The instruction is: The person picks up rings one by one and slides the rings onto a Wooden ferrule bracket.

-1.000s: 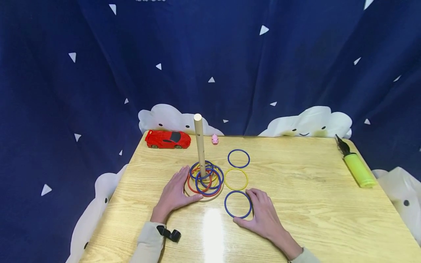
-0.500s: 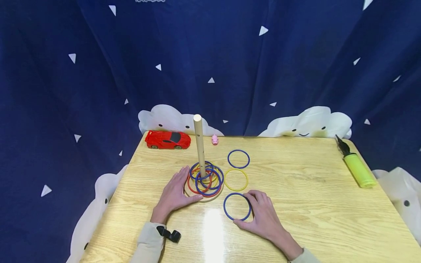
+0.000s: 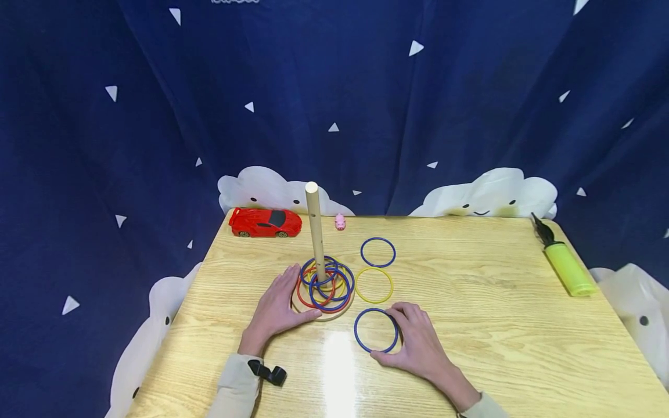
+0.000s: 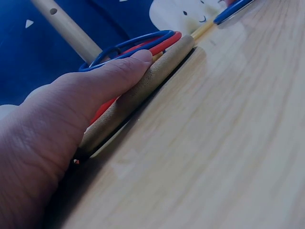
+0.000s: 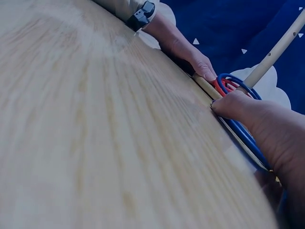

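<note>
A wooden ring-toss stand has an upright peg [image 3: 316, 238] on a round base [image 3: 328, 317]. Blue, red and yellow rings lie overlapping around the peg's foot. My left hand [image 3: 277, 307] holds the base at its left and front, the thumb [image 4: 119, 71] lying along the rim in the left wrist view. To the right of the stand, my right hand [image 3: 418, 343] grips the near blue ring [image 3: 356, 331] between thumb and fingers at its right side. That ring lies low over the tabletop. Beyond it are a yellow ring [image 3: 357, 284] and another blue ring [image 3: 362, 251].
A red toy car [image 3: 265, 223] stands at the back left, with a small pink pig figure [image 3: 340, 222] to its right. On the right edge lies a yellow-green hand pump [image 3: 571, 270] with a black nozzle. A dark blue curtain [image 3: 292, 69] hangs behind the wooden table [image 3: 502, 325].
My right hand and the near blue ring have shifted slightly toward me, widening the gap to the yellow ring. The left hand stays on the base.
</note>
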The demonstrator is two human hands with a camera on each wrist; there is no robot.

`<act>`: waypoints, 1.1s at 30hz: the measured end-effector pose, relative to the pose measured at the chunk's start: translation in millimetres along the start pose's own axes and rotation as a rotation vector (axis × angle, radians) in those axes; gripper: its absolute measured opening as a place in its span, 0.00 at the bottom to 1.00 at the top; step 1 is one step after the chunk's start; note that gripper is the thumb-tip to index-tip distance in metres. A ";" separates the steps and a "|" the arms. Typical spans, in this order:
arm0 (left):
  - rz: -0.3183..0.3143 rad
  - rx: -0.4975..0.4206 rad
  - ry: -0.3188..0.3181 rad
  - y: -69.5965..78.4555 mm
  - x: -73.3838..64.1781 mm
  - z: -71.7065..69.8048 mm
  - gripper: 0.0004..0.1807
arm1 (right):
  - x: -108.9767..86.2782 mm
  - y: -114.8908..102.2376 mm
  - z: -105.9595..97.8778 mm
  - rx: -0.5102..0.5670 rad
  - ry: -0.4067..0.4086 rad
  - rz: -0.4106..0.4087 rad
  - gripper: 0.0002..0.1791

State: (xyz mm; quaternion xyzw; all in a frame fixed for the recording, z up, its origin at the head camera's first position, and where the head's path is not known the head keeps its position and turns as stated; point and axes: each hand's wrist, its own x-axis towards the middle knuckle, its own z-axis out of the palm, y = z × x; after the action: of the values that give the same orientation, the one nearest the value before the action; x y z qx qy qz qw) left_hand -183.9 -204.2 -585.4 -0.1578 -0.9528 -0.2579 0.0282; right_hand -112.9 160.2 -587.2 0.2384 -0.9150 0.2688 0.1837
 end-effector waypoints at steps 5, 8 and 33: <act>-0.003 0.002 -0.005 -0.6 -0.1 0.3 0.72 | 0.0 0.9 0.5 -0.006 0.005 -0.011 0.50; -0.005 0.006 -0.007 -0.8 -0.1 0.3 0.72 | 0.0 1.2 0.8 -0.006 0.001 -0.012 0.50; -0.003 -0.002 -0.004 0.2 0.5 -0.4 0.72 | 12.9 1.3 -11.7 0.079 0.012 0.012 0.48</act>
State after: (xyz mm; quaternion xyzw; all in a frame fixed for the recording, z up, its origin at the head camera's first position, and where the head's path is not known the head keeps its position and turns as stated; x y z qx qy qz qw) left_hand -184.4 -204.0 -584.9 -0.1570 -0.9529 -0.2584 0.0256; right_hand -121.7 163.5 -572.6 0.2383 -0.9040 0.3072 0.1778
